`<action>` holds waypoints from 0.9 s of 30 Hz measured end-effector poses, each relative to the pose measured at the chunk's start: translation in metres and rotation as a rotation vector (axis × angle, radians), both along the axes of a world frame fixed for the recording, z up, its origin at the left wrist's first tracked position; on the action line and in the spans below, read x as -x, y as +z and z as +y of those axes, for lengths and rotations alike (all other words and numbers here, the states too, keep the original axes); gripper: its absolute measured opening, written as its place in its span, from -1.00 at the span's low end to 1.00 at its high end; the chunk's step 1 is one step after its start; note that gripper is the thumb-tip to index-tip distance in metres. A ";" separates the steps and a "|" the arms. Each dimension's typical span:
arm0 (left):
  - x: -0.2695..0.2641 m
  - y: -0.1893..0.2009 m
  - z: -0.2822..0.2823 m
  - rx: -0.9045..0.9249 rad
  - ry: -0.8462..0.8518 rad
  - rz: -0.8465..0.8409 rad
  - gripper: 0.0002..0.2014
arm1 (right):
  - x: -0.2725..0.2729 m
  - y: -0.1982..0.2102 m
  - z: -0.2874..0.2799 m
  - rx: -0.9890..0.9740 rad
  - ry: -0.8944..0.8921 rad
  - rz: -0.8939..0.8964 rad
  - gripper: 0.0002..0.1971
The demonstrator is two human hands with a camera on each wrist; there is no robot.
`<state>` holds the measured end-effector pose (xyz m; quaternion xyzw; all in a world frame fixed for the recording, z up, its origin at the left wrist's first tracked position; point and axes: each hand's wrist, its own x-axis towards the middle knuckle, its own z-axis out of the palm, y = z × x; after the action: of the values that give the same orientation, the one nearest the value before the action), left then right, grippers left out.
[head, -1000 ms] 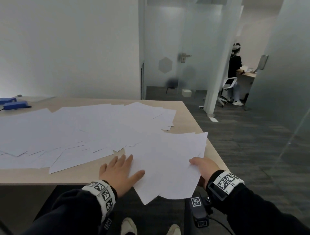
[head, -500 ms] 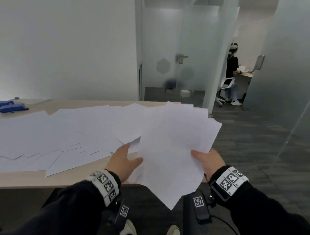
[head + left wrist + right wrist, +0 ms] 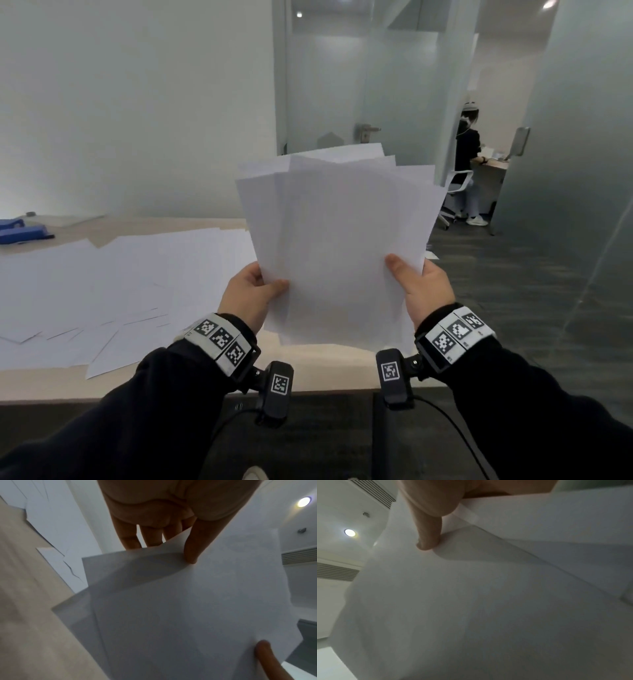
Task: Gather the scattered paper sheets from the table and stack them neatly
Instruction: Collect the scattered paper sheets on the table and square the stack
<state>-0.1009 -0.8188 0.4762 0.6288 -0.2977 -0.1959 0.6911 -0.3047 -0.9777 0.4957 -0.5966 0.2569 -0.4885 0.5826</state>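
**Loose bundle of sheets held upright over the table's right end**

You stand at the near edge of a light wooden table (image 3: 318, 363) in an office with pale walls and frosted glass partitions. At the far left of the table lie two blue staplers (image 3: 24, 231). To their right, scattered paper sheets (image 3: 113, 284) overlap across most of the tabletop. Further right, your left hand (image 3: 251, 296) grips the lower left edge of a bundle of sheets (image 3: 339, 240), thumb on the near face and fingers (image 3: 131, 539) behind. The bundle stands nearly upright above the table's right end, its top edges fanned and uneven. Your right hand (image 3: 423, 286) clamps the lower right edge, thumb in front. Beyond the glass at far right, a person (image 3: 467, 161) sits at a desk.
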 end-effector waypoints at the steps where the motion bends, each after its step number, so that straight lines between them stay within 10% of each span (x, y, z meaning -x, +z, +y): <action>1: 0.001 -0.003 0.001 -0.015 -0.004 -0.015 -0.73 | -0.001 -0.002 0.000 0.005 0.005 0.000 -0.87; 15: 0.037 -0.038 -0.012 -0.052 -0.020 0.038 -0.66 | -0.005 -0.068 0.009 -0.012 -0.073 0.088 -0.79; 27: 0.047 -0.051 -0.035 -0.440 -0.124 -0.197 -0.78 | 0.039 -0.075 -0.031 -0.071 -0.178 0.375 -0.59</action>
<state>-0.1481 -0.8541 0.4249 0.7607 -0.3518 -0.2357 0.4920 -0.3436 -1.0091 0.4210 -0.6311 0.4296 -0.4091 0.4998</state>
